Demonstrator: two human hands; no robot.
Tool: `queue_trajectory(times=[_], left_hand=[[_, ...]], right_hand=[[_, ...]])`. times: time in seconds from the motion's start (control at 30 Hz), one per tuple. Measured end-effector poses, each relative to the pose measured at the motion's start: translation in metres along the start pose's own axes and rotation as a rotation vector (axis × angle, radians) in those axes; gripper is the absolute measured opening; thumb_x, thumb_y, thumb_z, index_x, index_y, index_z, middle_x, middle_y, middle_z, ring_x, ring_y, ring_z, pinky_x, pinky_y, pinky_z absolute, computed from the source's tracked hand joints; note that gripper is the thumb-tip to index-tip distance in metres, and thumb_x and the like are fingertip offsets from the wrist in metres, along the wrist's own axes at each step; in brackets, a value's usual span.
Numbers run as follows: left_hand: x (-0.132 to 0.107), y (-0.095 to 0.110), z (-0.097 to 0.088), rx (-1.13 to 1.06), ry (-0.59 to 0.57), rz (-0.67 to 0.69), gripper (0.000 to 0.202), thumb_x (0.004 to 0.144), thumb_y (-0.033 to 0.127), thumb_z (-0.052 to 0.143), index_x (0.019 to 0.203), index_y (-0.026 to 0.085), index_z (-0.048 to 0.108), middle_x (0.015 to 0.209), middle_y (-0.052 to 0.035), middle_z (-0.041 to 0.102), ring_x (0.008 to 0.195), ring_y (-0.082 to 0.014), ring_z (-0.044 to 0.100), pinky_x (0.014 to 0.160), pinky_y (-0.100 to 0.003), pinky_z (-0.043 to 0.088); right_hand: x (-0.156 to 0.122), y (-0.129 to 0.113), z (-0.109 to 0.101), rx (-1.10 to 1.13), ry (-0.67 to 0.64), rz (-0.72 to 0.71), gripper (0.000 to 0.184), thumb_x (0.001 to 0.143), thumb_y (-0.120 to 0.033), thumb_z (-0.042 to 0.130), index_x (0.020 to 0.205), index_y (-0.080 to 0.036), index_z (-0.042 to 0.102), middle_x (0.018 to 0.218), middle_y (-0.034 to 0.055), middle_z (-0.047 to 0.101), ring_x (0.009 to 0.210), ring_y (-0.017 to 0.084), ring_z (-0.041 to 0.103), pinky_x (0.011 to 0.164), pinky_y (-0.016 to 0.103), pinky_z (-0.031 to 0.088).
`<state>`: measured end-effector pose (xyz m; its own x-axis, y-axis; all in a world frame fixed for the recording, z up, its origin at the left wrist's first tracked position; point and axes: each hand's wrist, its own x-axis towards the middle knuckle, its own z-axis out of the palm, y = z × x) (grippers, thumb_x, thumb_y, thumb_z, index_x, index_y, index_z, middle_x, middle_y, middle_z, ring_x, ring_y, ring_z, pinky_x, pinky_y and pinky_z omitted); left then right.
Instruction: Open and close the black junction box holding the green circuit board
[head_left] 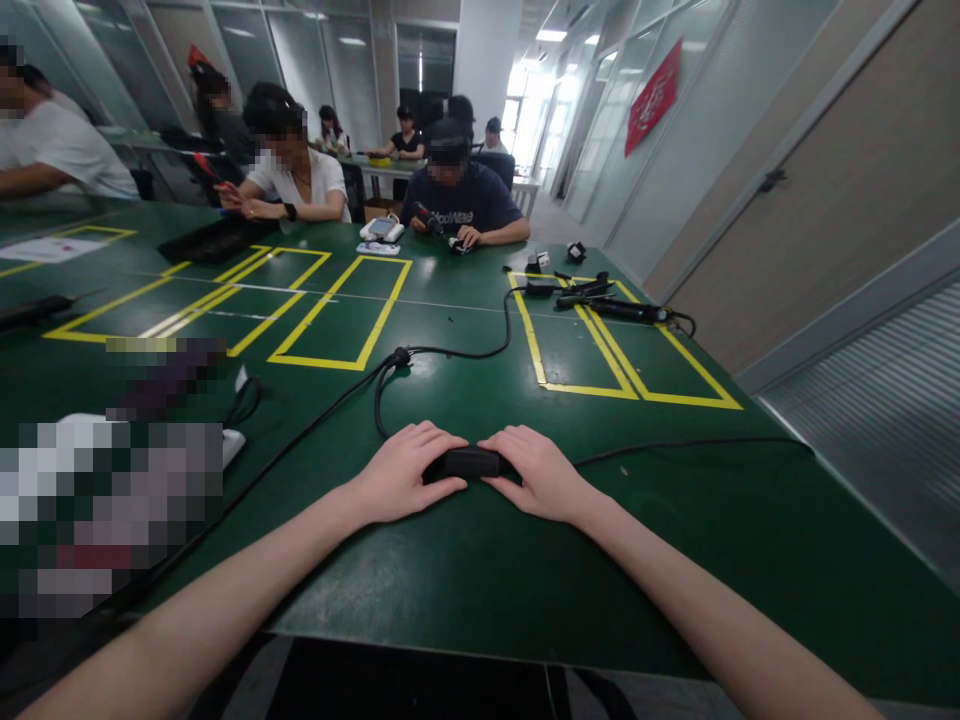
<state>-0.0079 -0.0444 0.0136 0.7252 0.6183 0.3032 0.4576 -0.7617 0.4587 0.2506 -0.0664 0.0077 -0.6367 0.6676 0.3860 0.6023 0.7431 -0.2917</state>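
Observation:
A black power adapter (pixel 472 462), shaped like a small brick, lies between my two hands on the green table (pixel 480 580). My left hand (pixel 409 470) grips its left end, thumb at the near side and fingers over the far side. The right end is in my right hand (pixel 534 470), held the same way. Both ends of the adapter are hidden by my fingers. A black cable (pixel 379 400) leads from the left side to a bundled knot (pixel 401 357). Another cable (pixel 690 443) runs off from the right side toward the table's edge.
Yellow tape outlines (pixel 360 365) mark the table. At the far right lie black tools (pixel 611 305) with cords. A black tray (pixel 214 240) sits far left, and blurred-out items (pixel 142 480) stand near left. Across the table, a person (pixel 465 200) handles a tool; others sit behind.

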Motion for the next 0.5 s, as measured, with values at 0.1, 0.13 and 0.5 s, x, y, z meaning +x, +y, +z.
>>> queue_trajectory(times=[0.1,0.13,0.5], left_hand=[[-0.0007,-0.0003,0.0,0.048,0.006,0.018,0.028,0.102,0.039,0.062,0.123,0.021,0.066,0.11,-0.0081,0.073,0.104,-0.0244,0.067,0.094,-0.039,0.053],[-0.0009,-0.0003,-0.0002,0.061,0.006,0.023,0.027,0.103,0.038,0.061,0.123,0.021,0.066,0.108,-0.0076,0.073,0.103,-0.0239,0.068,0.093,-0.038,0.053],[-0.0019,-0.0009,0.0075,-0.006,0.061,0.108,0.033,0.105,0.035,0.057,0.134,0.019,0.06,0.122,-0.0097,0.075,0.109,-0.0242,0.072,0.094,-0.038,0.056]], right_hand=[[0.0,-0.0021,-0.0024,-0.041,-0.019,-0.022,0.02,0.1,-0.032,0.061,0.111,-0.016,0.065,0.096,0.0131,0.073,0.085,0.027,0.066,0.076,0.041,0.053],[-0.0002,-0.0028,-0.0032,-0.046,-0.022,-0.025,0.021,0.1,-0.034,0.06,0.11,-0.016,0.066,0.095,0.0131,0.073,0.084,0.027,0.066,0.075,0.042,0.053],[0.0005,-0.0073,0.0035,0.087,0.213,-0.141,0.028,0.099,-0.027,0.065,0.126,-0.019,0.063,0.109,0.012,0.077,0.098,0.025,0.074,0.083,0.04,0.062]])
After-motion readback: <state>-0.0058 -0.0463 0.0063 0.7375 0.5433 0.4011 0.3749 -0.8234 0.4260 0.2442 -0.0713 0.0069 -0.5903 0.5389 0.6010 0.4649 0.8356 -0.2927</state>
